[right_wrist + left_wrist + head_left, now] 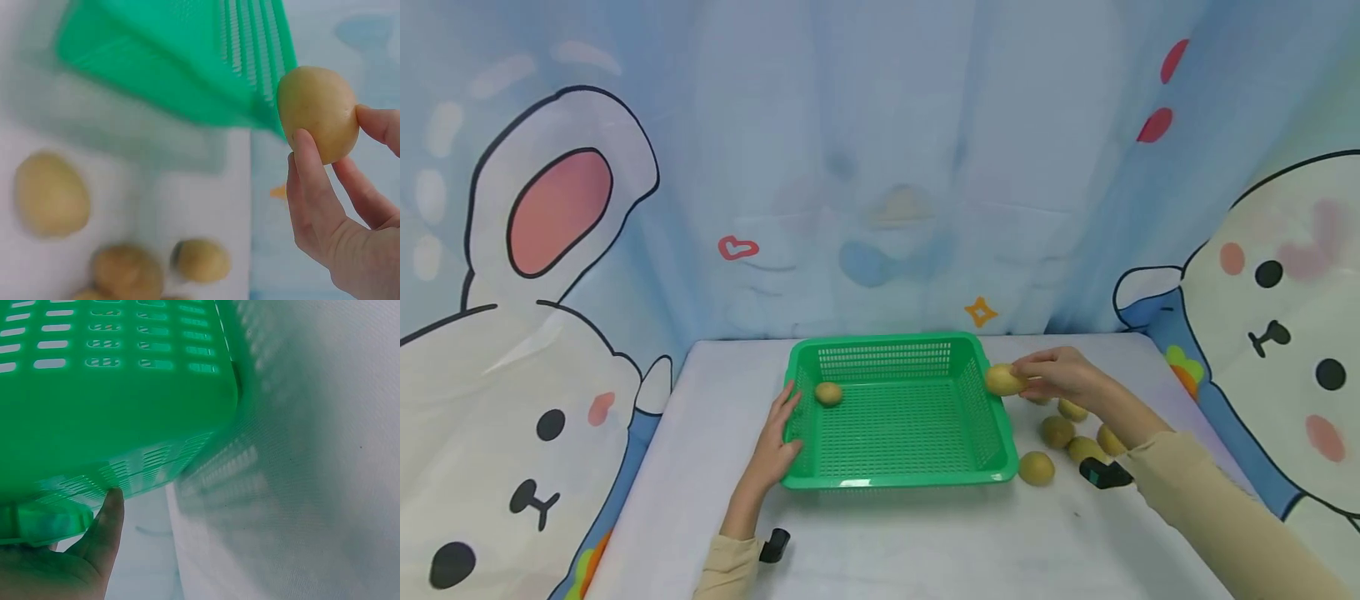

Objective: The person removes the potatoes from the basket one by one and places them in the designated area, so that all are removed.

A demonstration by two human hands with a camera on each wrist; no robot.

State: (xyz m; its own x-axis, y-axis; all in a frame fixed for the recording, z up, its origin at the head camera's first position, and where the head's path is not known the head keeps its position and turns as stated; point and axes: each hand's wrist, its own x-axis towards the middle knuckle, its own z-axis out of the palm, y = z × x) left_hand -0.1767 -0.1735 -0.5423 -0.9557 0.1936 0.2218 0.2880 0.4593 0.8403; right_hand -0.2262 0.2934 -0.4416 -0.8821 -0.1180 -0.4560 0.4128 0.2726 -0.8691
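Observation:
A green plastic basket (901,482) with slotted walls stands on the white table. My left hand (773,442) holds its left rim; in the left wrist view one digit (107,528) lies against the outer wall, and the other fingers are mostly hidden. At the basket's right rim my right hand (1060,375) pinches a yellowish potato (1003,380) between thumb and fingertips. The right wrist view shows that potato (317,114) raised above the table. Inside the basket, one small potato (828,393) lies near the left wall.
Several loose potatoes (1057,432) lie on the table right of the basket, partly under my right forearm. One potato (1037,468) sits close to the basket's front right corner. A printed curtain (880,167) hangs behind the table (910,550).

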